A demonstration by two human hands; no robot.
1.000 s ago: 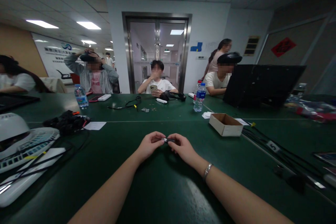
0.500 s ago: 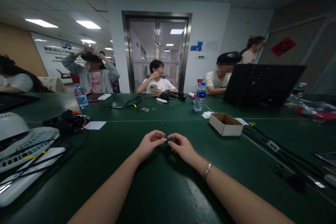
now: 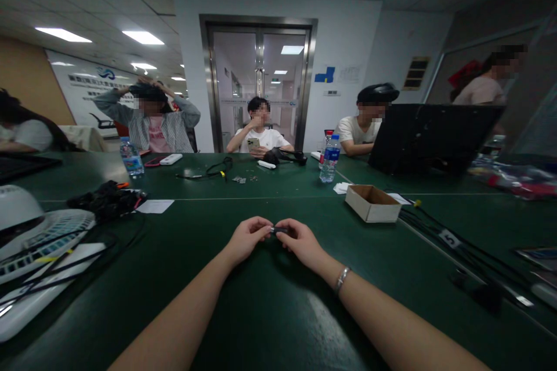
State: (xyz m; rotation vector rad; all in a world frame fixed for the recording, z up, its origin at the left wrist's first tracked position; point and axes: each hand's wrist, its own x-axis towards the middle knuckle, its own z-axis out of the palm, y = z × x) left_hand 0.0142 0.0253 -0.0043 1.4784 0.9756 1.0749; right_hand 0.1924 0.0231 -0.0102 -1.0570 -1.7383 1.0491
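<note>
Dark green surface (image 3: pixel 183 237), broad and slightly glossy, crossed by a pale seam beyond the hands. On its left side, a white fan (image 3: pixel 50 237) amid black cables, with a sheet of paper (image 3: pixel 155 206) near a dark bundle (image 3: pixel 104 200). On its right, an open-topped cardboard box (image 3: pixel 369 210), and past it black cords (image 3: pixel 435 231) with a label reading 5. Farther back, a water bottle (image 3: pixel 131 157) to the left, another bottle (image 3: pixel 329 162) to the right, and the back of a large black monitor (image 3: pixel 435 139). Behind all this, glass double doors (image 3: pixel 259 69) in a metal frame, pale walls, a tiled ceiling with lit panels, and several people around the far side, one holding a phone (image 3: pixel 253 143).

At centre, between both hands and over the near part of the surface, a small slim object (image 3: pixel 278 231). Long axis running roughly left to right, nearly level; silvery part toward the left, dark part toward the right.

Left hand (image 3: pixel 246 242) with thumb and fingers pinched closed at the silvery end. Right hand (image 3: pixel 302 242) likewise closed, gripping the dark end; silver bracelet (image 3: pixel 343 279) at that wrist.
</note>
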